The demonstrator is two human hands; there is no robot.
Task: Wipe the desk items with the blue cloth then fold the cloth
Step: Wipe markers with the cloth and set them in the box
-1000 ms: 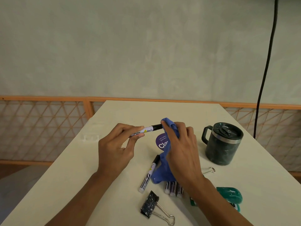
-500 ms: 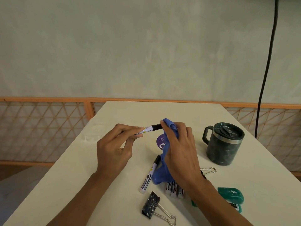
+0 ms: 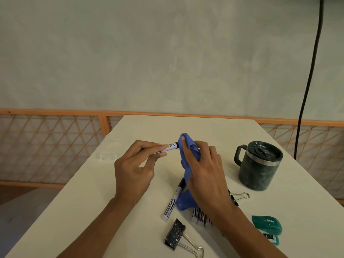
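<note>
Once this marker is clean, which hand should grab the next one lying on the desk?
Probably the left hand: it only pinches the held marker and can swap it. The right hand grips the blue cloth, and the lying marker sits toward the left.

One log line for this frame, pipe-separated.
phase: wiping marker | left hand: pinches marker | right hand: grips blue cloth over marker's far end | on desk: mug, second marker, binder clip | fold: not done

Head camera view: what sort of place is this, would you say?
Likely a desk in an office or study corner: markers, binder clips and a lidded mug sit on a pale table, with a plaster wall and an orange lattice railing behind.
</note>
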